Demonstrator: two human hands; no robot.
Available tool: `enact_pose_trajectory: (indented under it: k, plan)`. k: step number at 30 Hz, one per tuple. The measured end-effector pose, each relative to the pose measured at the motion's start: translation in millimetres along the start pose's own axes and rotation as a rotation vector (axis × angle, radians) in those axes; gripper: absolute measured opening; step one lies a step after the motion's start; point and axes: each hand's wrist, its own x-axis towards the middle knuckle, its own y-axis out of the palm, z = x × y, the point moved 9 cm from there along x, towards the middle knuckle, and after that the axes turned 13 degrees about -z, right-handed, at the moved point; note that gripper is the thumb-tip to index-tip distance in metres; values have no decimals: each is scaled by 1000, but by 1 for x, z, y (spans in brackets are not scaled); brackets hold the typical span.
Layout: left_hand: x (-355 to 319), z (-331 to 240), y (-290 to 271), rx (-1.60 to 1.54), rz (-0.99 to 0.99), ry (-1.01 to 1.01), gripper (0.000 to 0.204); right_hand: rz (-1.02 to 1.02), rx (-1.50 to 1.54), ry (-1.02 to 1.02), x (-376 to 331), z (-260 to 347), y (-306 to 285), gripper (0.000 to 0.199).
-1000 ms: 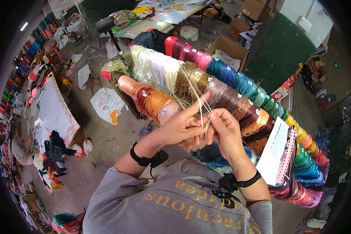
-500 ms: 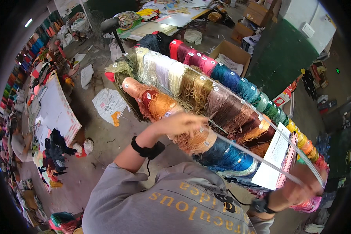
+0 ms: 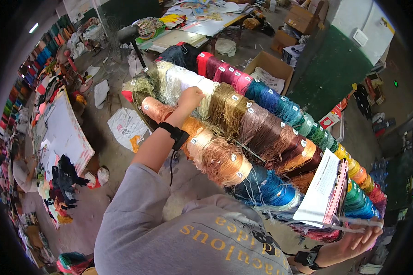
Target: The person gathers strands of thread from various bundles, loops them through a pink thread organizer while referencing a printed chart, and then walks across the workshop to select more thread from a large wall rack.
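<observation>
Head view: the right hand [image 3: 361, 238], fingers partly curled, holds pale threads [image 3: 362, 222] trailing leftward past the lower edge of the notebook [image 3: 319, 185]. The left hand [image 3: 191, 98], fingers bunched, is over white yarn [image 3: 188, 79]; whether it grips any, I cannot tell.

From here I can't make out whether the left hand [image 3: 191, 97] pinches anything; its fingertips are turned from me against the white thread [image 3: 181, 78]. The left forearm [image 3: 153, 145] hides part of the orange roll [image 3: 195, 124]. The strand [image 3: 319, 218] at the right hand [image 3: 362, 238] blurs, so I can't count its threads. The notebook [image 3: 320, 189] covers thread behind it, its print too small for me. My lower edge cuts off the shirt [image 3: 188, 238]. At far left, a seated person's [image 3: 23, 172] hands are too small to read.
</observation>
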Motion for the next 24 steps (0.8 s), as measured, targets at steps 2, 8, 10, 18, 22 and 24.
enact_pose_trajectory:
  k: [2, 8, 10, 18, 22, 24]
  plan:
    - [-1, 7, -6, 34, -31, -22, 21, 20, -58, -44, -14, 23, 14, 41]
    - [-14, 2, -23, 108, -61, -41, 18, 593, 1058, 853, -23, -18, 68, 19]
    - [-21, -5, -32, 122, -92, -16, 17, 665, 1047, 956, -36, -19, 86, 11]
    - [-68, -56, -74, 112, -280, 324, 12, 785, 791, 924, -82, -12, 132, 20]
    - [-77, -67, -79, 256, -312, 367, 14, 864, 803, 886, -95, 3, 141, 21]
    - [-75, -54, -83, 229, -328, 329, 13, 890, 815, 892, -99, 5, 143, 21]
